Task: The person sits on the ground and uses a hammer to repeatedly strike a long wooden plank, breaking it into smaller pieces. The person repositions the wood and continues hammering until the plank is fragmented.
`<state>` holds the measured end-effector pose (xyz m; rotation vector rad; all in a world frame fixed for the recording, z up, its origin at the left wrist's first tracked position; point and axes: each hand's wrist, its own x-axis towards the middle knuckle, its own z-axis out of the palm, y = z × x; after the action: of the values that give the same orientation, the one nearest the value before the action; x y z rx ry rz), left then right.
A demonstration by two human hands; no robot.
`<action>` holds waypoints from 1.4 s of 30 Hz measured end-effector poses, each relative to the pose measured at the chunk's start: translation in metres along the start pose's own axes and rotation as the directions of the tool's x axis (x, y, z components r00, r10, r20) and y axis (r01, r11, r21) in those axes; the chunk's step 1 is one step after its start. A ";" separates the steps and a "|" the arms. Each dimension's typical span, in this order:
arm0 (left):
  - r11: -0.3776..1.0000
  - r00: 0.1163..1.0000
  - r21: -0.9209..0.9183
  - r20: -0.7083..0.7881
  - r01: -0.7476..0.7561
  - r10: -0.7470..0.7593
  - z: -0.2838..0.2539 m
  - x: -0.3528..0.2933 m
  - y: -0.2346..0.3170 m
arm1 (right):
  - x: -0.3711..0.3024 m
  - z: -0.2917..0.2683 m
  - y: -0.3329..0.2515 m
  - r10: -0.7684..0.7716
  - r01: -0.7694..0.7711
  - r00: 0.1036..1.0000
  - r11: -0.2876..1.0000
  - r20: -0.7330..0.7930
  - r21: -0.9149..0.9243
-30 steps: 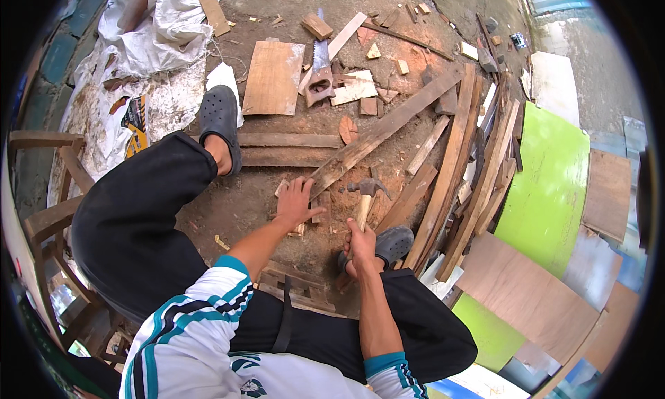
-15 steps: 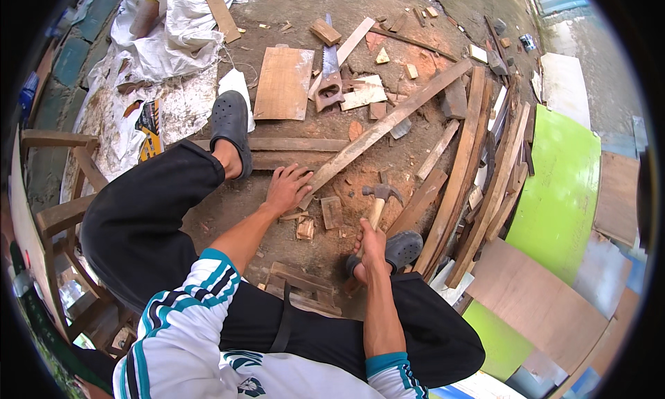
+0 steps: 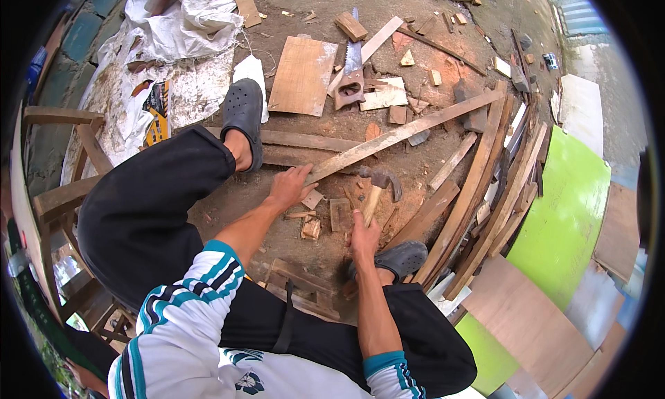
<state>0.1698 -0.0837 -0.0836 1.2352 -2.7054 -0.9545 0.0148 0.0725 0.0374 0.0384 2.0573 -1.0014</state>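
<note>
My left hand [image 3: 289, 185] is closed around the near end of a long wooden plank [image 3: 405, 130], which slants away to the far right. The plank's far end rests by other long boards. In my right hand [image 3: 363, 234] is a claw hammer [image 3: 373, 197], gripped by its wooden handle, its metal head up near the plank. Below the plank, between my two hands, lie a small wood block [image 3: 340, 215] and a splintered offcut [image 3: 310, 227].
A handsaw [image 3: 352, 80] lies beyond the plank beside a square wooden board [image 3: 303, 75]. Long boards [image 3: 460, 184] are stacked at the right, next to a green panel [image 3: 564, 191]. White sacking [image 3: 187, 32] covers the far left. A wooden frame [image 3: 69, 191] stands at the left.
My left hand has closed on the plank's near end, where its fingers were spread before. The hammer has shifted slightly nearer the plank. The whole view has turned a little.
</note>
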 end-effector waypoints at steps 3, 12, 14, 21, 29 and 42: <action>0.986 0.995 0.167 -0.095 -0.019 0.035 -0.004 0.005 0.005 | 0.011 0.003 -0.005 0.008 -0.007 1.000 0.999 0.015 -0.035; 0.994 0.995 0.061 0.048 0.087 -0.090 -0.026 0.027 -0.010 | 0.039 0.039 -0.020 -0.197 0.200 0.980 0.938 0.037 -0.283; 0.995 0.993 0.047 0.072 0.092 -0.095 -0.027 0.028 -0.008 | 0.042 0.051 -0.029 -0.227 0.233 0.972 0.936 0.052 -0.263; 1.000 0.975 -0.013 0.222 0.021 -0.018 -0.045 0.032 -0.011 | 0.039 0.042 -0.043 -0.165 0.157 0.986 0.962 -0.016 -0.224; 0.992 0.964 0.087 0.259 -0.092 0.067 -0.100 0.029 -0.018 | 0.048 -0.044 0.005 -0.234 0.195 0.920 0.969 -0.314 -0.151; 0.700 0.852 0.485 0.319 -0.524 0.416 -0.301 0.035 0.010 | 0.076 -0.076 -0.035 -0.735 0.605 0.646 0.657 -0.205 -0.450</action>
<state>0.2161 -0.2601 0.1582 0.3898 -3.3295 -0.2138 -0.0983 0.0756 0.0329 -0.8776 2.6567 -1.1022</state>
